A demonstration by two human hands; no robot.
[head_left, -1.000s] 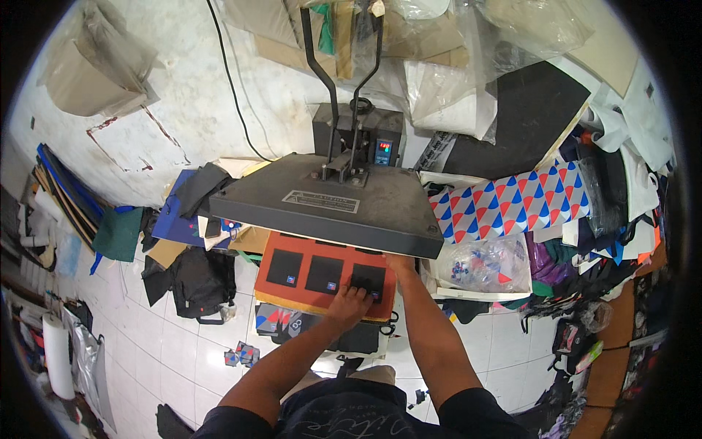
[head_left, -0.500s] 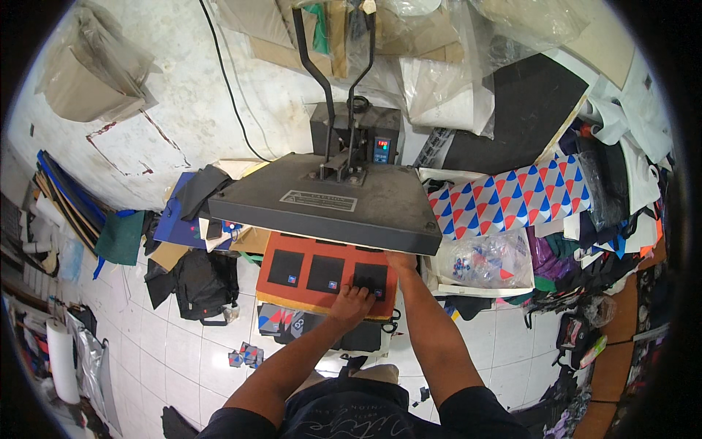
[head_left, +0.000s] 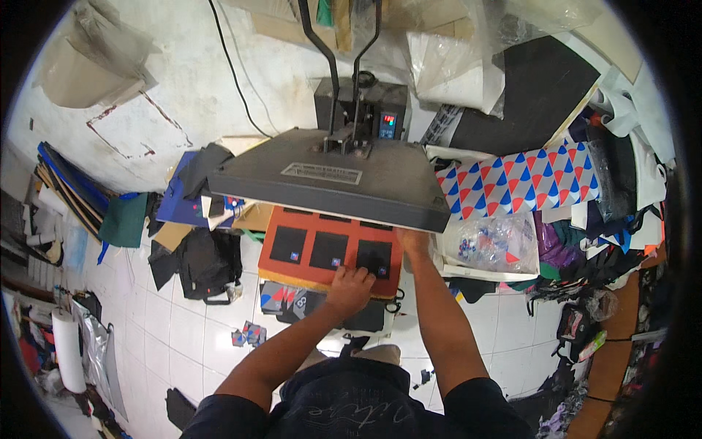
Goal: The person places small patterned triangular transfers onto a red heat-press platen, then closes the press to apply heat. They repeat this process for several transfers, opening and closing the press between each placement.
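Observation:
An orange-red press pad (head_left: 300, 269) lies beneath the raised dark upper plate (head_left: 344, 194) of a heat press. On the pad sit black square pieces in rows. The front left piece (head_left: 288, 244), front middle piece (head_left: 329, 249) and front right piece (head_left: 374, 256) each carry a small blue-and-red patch near a lower corner. My left hand (head_left: 351, 287) rests its spread fingers at the pad's front, between the middle and right pieces. At the pad's right side, my right hand (head_left: 414, 240) reaches up under the plate's edge, which hides its fingers. Back-row pieces are mostly covered by the plate.
Two long press handles (head_left: 322, 44) rise beside a lit control box (head_left: 387, 124). Patterned sheet (head_left: 519, 179) and a white tray (head_left: 504, 276) holding a clear plastic bag stand right. Below the pad are printed pieces (head_left: 285, 300) and scissors (head_left: 395, 301). A black bag (head_left: 208, 263) lies left.
The whole view has shifted slightly, with the pad appearing higher. My left fingers have slid a little left, off the right piece. My right hand has moved slightly outward from the pad's edge.

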